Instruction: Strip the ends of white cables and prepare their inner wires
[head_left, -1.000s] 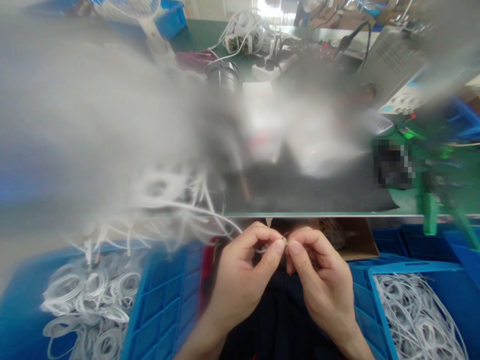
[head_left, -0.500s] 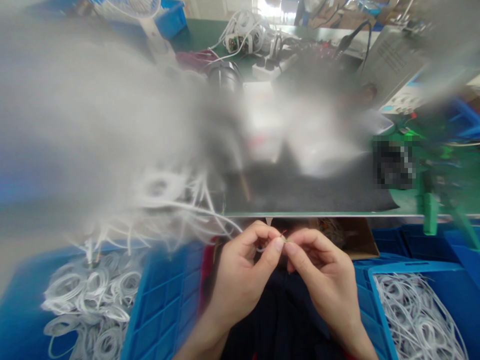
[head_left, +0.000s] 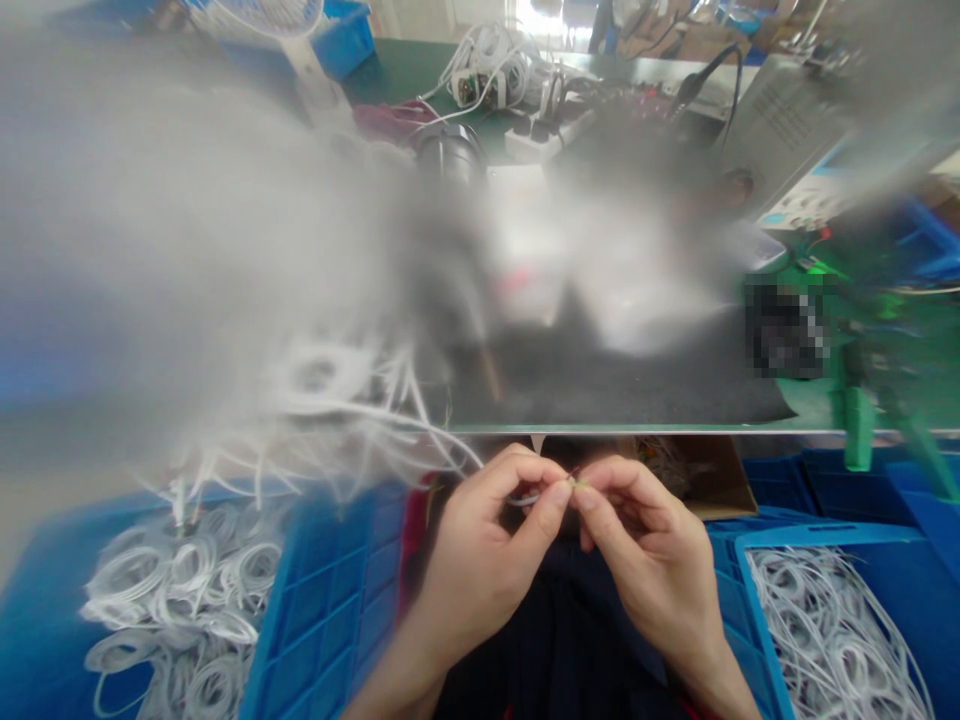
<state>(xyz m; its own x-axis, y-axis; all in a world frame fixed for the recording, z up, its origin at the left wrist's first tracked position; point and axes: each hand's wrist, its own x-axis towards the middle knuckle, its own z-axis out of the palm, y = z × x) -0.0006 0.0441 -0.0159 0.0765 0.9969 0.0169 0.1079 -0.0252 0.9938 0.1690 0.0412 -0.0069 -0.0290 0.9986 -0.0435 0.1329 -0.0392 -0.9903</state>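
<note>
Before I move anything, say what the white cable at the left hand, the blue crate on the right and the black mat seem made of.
White cable: smooth, probably plastic-sheathed, given its even curve. Blue crate: likely molded plastic with a slight sheen; its ribbed wall suggests that. Black mat: a dull, flat sheet; rubber or fabric, the view can't settle which.

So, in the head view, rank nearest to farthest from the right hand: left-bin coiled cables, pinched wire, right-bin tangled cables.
1. Wire: pinched at the right hand.
2. Tangled cables: right side.
3. Coiled cables: left side, past the left hand.
</note>
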